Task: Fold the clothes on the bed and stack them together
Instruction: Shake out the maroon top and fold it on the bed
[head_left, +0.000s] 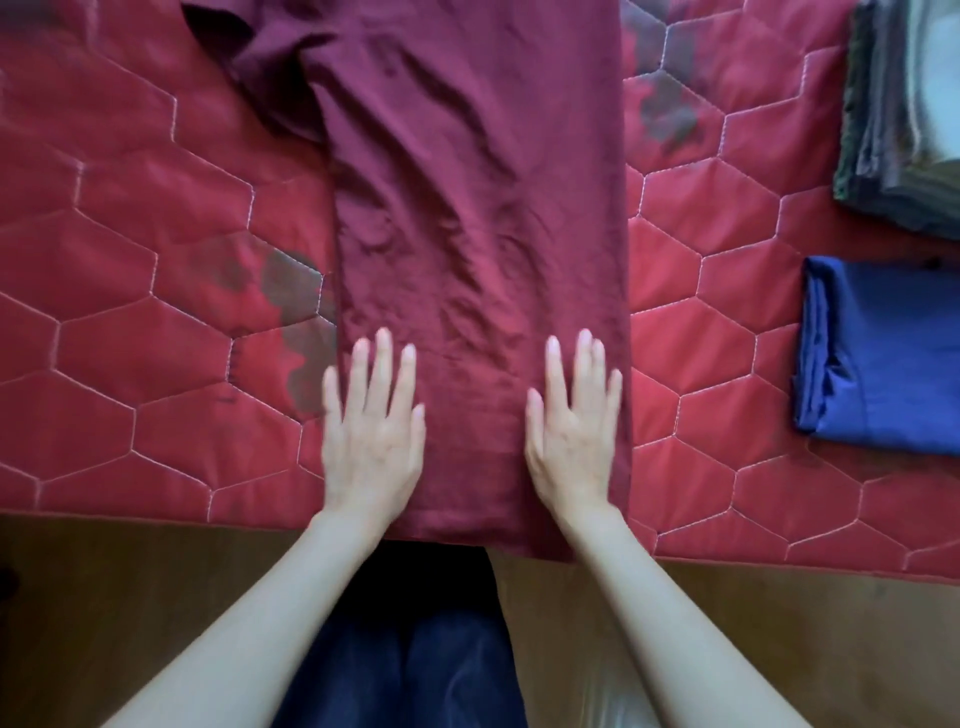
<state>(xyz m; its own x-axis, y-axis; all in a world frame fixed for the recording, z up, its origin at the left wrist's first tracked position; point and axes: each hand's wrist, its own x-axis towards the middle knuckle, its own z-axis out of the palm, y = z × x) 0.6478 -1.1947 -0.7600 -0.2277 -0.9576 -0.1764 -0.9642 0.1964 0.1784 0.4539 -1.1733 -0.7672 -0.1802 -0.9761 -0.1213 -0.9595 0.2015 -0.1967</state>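
A maroon garment (467, 197) lies lengthwise down the middle of the red quilted bed (156, 312), folded into a long strip, with a bunched sleeve at its upper left. My left hand (371, 426) lies flat with straight fingers on the strip's left edge near its bottom hem. My right hand (574, 421) lies flat the same way on the strip's right side. A folded blue garment (878, 358) rests on the bed at the right. Beyond it sits a stack of folded dark and grey clothes (893, 109) at the upper right corner.
The bed's near edge runs across the lower part of the view, with wooden floor (130, 597) below it. My dark blue trouser legs (415, 665) show between my forearms. Dark patches mark the quilt left and right of the maroon strip.
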